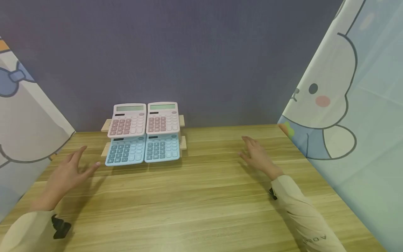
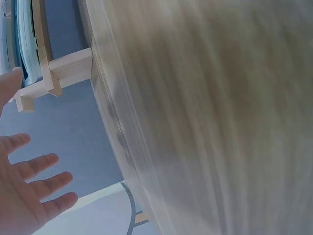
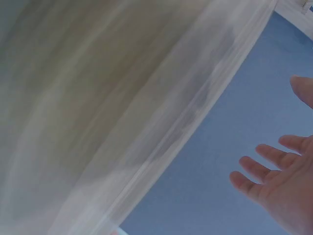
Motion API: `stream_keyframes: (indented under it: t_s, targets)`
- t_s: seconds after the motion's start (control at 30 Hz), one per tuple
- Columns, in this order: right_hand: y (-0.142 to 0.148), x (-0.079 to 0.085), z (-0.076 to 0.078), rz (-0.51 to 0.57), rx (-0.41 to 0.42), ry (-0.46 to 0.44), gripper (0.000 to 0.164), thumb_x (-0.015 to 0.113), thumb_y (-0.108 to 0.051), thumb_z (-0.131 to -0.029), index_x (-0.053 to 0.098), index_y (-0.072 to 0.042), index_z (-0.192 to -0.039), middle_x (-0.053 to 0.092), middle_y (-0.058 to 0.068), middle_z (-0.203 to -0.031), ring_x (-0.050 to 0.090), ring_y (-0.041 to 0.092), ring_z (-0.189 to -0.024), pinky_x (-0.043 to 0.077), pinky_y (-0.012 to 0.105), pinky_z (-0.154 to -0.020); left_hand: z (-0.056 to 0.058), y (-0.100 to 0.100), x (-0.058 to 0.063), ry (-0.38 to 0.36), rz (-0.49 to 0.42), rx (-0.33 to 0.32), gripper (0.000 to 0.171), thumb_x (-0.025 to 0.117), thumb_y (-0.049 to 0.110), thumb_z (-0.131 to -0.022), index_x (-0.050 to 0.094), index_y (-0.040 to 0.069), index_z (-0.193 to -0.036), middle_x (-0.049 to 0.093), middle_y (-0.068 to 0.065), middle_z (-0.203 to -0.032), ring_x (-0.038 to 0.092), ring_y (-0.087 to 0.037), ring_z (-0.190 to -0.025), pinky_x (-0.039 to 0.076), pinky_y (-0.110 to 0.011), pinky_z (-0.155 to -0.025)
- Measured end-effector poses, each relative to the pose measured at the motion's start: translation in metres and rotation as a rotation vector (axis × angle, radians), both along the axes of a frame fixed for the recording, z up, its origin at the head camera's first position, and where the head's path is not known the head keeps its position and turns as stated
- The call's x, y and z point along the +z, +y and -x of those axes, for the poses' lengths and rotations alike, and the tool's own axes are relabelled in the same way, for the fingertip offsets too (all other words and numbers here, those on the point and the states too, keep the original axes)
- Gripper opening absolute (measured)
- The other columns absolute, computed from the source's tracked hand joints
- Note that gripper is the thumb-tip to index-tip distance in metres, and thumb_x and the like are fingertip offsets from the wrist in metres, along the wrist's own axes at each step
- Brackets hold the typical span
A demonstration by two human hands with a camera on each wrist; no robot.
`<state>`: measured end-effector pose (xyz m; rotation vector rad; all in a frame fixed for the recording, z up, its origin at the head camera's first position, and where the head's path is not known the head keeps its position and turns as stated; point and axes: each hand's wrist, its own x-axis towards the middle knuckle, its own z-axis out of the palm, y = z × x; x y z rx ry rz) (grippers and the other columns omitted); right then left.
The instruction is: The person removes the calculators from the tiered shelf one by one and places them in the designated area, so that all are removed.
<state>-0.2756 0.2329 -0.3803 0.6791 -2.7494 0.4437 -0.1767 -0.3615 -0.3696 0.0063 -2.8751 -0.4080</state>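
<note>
Two pink calculators, a left one (image 1: 128, 120) and a right one (image 1: 162, 118), sit on the upper level of a light wooden rack (image 1: 183, 142). Below them are two blue calculators, one on the left (image 1: 126, 150) and one on the right (image 1: 162, 147), their tops hidden behind the pink ones. My left hand (image 1: 68, 171) hovers just left of the rack, fingers spread, holding nothing. In the left wrist view its thumb (image 2: 10, 85) overlaps the calculators' edge. Well to the right of the rack, my right hand (image 1: 258, 155) is over the table with relaxed fingers and nothing in it.
A wood-grain table (image 1: 195, 203) spans the front, with a dark grey panel (image 1: 201, 63) upright behind it. Curtains with cartoon figures hang at both sides, the right curtain (image 1: 371, 147) close to the table's edge. Dark straps show at both cuffs.
</note>
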Motion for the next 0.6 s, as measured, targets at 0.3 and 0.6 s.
stream_keyframes:
  t_s: [0.3, 0.6]
  targets:
    - [-0.019, 0.003, 0.0, 0.035, 0.04, -0.002, 0.062, 0.06, -0.022, -0.088, 0.03, 0.003, -0.137, 0.039, 0.025, -0.136, 0.042, 0.042, -0.119, 0.039, 0.055, -0.1, 0.003, 0.004, 0.002, -0.001, -0.023, -0.012, 0.086, 0.055, 0.051, -0.085, 0.014, 0.004, -0.145, 0.031, -0.044, -0.128, 0.034, -0.064, -0.103, 0.034, -0.075, -0.073]
    - [-0.037, 0.004, 0.002, 0.108, 0.081, -0.105, 0.061, 0.057, -0.02, -0.09, 0.027, 0.001, -0.139, 0.035, 0.023, -0.14, 0.035, 0.041, -0.126, 0.035, 0.054, -0.104, 0.006, 0.008, 0.005, 0.004, -0.048, -0.029, 0.082, 0.057, 0.047, -0.086, 0.021, -0.002, -0.141, 0.041, -0.04, -0.123, 0.041, -0.06, -0.101, 0.04, -0.069, -0.07]
